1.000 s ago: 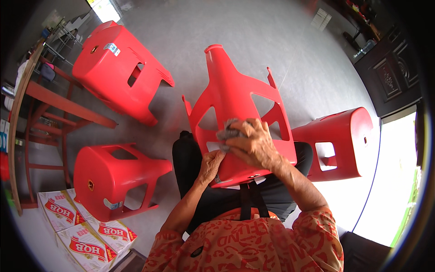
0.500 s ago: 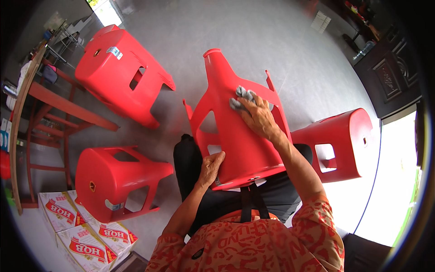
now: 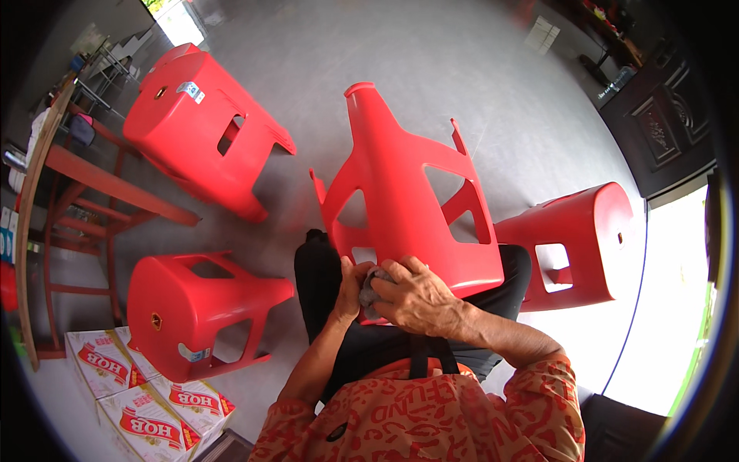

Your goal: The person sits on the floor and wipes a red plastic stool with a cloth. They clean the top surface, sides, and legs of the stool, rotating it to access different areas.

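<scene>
- Head view: a glossy, bright red moulded plastic stool (image 3: 396, 208) lies over the person's lap, its seat end toward the torso and its legs pointing away.
- Its side is smooth and gently curved, narrowing to a broad leg with a flared, lipped foot; openings with softened corners separate the legs.
- The right hand (image 3: 419, 302) has a closed grip, fingers bent around a bunched, soft grey cloth (image 3: 375, 294) at the stool's near left part.
- The left hand (image 3: 352, 291) is just beside the cloth, thumb raised at the stool's left edge; its fingers are largely hidden, so I cannot tell how far that grip is closed.
- Beneath the stool are matte black fabric trousers (image 3: 317, 281).
- A matching red plastic stool with a rounded-corner seat (image 3: 169, 316) stands at lower left, near white-and-red printed cardboard cartons (image 3: 142, 423).
- The floor (image 3: 296, 58) is smooth and grey.
</scene>
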A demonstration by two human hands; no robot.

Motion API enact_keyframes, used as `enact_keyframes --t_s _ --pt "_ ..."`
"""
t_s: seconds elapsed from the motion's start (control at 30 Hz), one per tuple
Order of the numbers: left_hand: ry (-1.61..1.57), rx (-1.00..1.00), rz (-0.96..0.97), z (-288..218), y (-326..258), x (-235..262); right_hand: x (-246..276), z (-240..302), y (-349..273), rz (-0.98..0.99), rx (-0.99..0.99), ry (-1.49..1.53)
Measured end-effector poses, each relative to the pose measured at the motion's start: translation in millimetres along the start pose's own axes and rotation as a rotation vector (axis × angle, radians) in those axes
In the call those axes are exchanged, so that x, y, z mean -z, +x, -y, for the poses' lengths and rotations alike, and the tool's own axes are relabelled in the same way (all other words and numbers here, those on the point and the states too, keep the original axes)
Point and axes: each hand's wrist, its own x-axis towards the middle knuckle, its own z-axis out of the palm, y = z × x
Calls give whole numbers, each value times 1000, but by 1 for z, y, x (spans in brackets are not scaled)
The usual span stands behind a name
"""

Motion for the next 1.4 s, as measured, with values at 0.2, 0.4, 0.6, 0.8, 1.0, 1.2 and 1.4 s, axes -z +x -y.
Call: enact_keyframes --t_s 0.2,0.4,0.6,0.8,1.0,1.2,1.4 --pt "111 -129 -342 15 6 -8 -23 -56 48 -76 -166 -14" --pt "233 -138 20 -26 -5 -25 -34 -107 68 -243 -375 -11" --pt "297 -134 -12 -10 -2 -10 -20 -81 39 -330 -338 -10" --pt "185 -151 -40 -12 0 -11 4 -5 -12 -228 -322 10" --pt "454 -258 -176 -27 9 -30 4 -3 -23 -414 -470 100" --pt "554 -279 -343 -27 14 -47 -5 -26 -40 -516 -713 155" --pt "569 -278 -312 -18 16 -28 -38 -55 -107 -519 -1025 72"
